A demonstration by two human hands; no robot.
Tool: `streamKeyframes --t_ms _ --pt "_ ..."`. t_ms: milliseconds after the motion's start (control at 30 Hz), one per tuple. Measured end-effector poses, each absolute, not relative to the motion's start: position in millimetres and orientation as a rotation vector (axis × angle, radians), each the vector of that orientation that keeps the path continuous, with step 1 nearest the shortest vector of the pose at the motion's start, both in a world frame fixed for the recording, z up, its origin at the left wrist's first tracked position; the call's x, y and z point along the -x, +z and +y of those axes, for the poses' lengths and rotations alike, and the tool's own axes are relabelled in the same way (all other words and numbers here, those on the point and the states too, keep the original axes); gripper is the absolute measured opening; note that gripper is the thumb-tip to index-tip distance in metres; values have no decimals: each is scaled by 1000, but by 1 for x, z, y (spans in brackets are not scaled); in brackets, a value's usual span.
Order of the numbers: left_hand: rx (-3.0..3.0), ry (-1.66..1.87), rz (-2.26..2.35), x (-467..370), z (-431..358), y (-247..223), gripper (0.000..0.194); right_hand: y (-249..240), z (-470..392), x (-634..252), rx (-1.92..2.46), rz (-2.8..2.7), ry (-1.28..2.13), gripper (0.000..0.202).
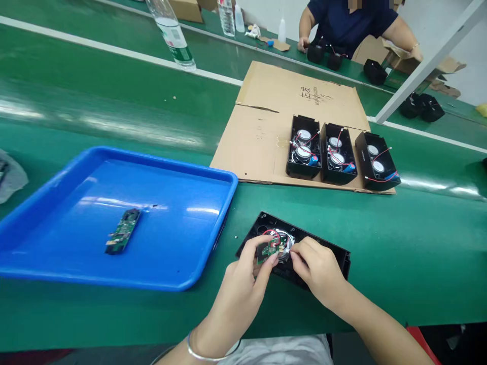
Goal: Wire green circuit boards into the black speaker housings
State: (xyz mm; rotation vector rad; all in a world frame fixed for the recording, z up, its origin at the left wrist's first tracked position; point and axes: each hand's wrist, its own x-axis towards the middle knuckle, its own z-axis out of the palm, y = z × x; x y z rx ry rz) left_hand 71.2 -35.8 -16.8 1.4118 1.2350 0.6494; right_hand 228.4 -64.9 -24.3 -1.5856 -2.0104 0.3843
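My left hand grips a small green circuit board between thumb and fingers. Close by, my right hand is closed in a pinch on a small white wire connector at the board's right edge; whether it is plugged in, I cannot tell. Both hands are over an open black speaker housing lying on the green table. Inside it a round silver speaker shows partly behind the board, with a red wire looping above. My fingers hide the middle of the housing.
A blue tray on the left holds another circuit board. Three black housings with speakers and wires stand on flattened cardboard. Further back are a water bottle, a slanted white post and a co-worker handling black housings.
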Motion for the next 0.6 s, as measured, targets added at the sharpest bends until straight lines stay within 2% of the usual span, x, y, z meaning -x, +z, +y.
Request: streamKeyframes --t_ms 233,600 --pt "-1448 697 1194 -71 -38 -24 24 -27 -64 -229 1555 -2015 438 31" --pt "-1772 805 1135 -72 -41 -29 21 -23 -61 -230 1551 -2081 483 23"
